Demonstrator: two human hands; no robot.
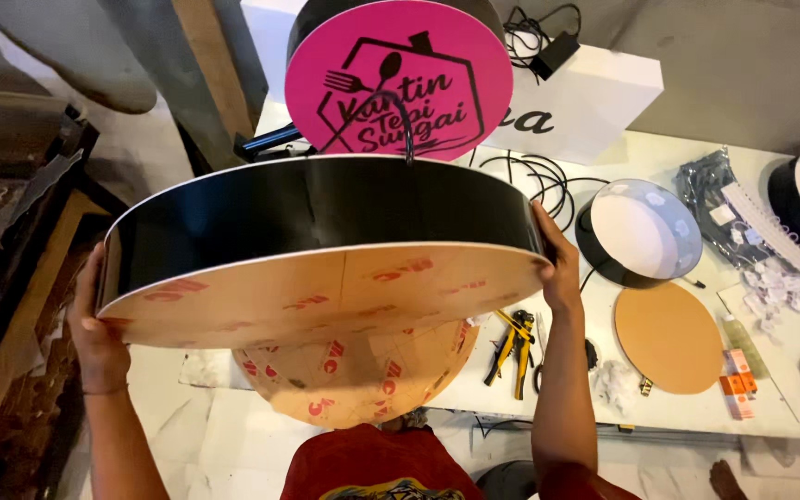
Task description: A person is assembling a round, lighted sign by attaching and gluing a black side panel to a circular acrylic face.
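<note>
You hold a big round black-walled sign drum [326,218] up in front of you, your left hand [94,324] clamped on its left rim and your right hand [557,268] gripping its right rim, its paper-covered face tilted toward you. Just behind the drum stands a pink round sign face [400,79]; below it lies another paper-covered disc [354,375], and to its right on the white table [659,153] lie yellow-handled pliers [511,343] and a tan disc [668,338].
</note>
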